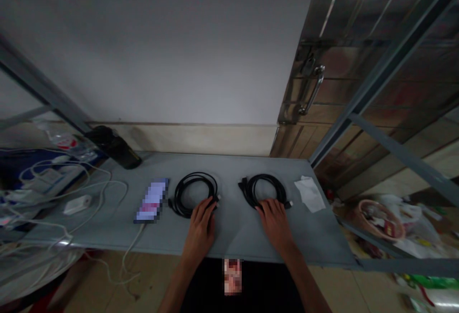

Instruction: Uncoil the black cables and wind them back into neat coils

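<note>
Room dimly lit, cool grey cast; light direction not readily told. Pale wall (201,50) darkened toward top, brighter at lower middle. Bright streaks reflected by metal door (340,83) and handle (315,91). Faint shadow cast beside black bottle (116,146). Phone screen (152,200) coarsely pixelated. Outer edges stretched, softly blurred by wide lens.

Free gap between cable coils (178,199), phone (152,200) obstructing left
</note>
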Tool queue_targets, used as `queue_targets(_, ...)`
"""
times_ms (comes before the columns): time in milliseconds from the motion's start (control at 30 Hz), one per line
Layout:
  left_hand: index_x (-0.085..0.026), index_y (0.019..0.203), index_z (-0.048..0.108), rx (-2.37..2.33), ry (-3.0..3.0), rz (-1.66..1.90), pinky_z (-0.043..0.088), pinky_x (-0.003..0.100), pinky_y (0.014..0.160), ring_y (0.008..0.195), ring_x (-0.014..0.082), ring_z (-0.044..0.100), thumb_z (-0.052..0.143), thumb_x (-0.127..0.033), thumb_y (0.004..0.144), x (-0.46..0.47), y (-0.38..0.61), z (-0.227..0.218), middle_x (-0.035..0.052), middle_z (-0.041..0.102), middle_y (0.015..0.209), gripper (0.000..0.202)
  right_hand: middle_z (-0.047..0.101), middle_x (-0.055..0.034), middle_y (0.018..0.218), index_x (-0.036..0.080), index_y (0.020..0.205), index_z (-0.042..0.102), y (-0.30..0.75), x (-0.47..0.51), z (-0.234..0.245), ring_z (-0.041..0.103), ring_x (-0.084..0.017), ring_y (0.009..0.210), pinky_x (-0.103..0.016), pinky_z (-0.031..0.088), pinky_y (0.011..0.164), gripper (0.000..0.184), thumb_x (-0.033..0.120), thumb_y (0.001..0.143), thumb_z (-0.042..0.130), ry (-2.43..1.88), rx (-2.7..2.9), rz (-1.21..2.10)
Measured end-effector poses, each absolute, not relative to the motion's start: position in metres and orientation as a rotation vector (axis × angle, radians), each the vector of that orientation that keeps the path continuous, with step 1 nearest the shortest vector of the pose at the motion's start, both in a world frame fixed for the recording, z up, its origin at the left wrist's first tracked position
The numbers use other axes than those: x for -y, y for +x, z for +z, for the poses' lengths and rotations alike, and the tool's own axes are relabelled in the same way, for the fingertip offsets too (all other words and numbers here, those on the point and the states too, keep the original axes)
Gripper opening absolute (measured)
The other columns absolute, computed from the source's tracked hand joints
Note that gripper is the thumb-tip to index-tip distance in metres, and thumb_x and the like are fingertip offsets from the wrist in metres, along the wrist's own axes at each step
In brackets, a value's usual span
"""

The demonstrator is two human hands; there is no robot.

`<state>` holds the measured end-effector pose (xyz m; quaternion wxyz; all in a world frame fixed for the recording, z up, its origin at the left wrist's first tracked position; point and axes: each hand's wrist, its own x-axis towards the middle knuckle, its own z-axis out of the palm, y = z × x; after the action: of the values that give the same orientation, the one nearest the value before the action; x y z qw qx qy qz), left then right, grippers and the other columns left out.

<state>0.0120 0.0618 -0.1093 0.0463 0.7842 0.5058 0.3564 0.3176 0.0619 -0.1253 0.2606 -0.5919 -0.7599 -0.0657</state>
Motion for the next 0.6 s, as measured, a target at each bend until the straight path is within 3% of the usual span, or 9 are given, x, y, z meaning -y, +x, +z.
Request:
queue_targets(333, -0.032, 0.157, 0.06, -1.552, 2.375, 1.092, 0.052, 0.064, 0.127, 0.152, 0.0336, 0.059, 0.053, -0.01, 0.107, -0.0602, 0.0131, -0.1062, 0.0115, 0.064, 0.162, 0.055, 0.073, -0.0122, 0.116, 0.02, 0.12, 0.073, 0.3184, -0.0623, -0.128, 0.067, -0.031, 0.107, -0.048, 0.053, 0.096, 0.033, 0.041, 0.122, 0.047, -1.614, 2.063, -0.185)
queue_targets(600, -0.031, 0.159, 0.059, -1.538, 2.374, 1.097, 0.051, 0.066, 0.126, 0.151, 0.035, 0.059, 0.053, -0.01, 0.106, -0.0613, 0.0126, -0.1084, 0.0129, 0.064, 0.162, 0.057, 0.076, -0.0128, 0.11, 0.019, 0.12, 0.07, 0.3183, -0.0616, -0.1237, 0.07, -0.031, 0.104, -0.047, 0.053, 0.096, 0.03, 0.035, 0.122, 0.044, -1.585, 2.006, -0.165)
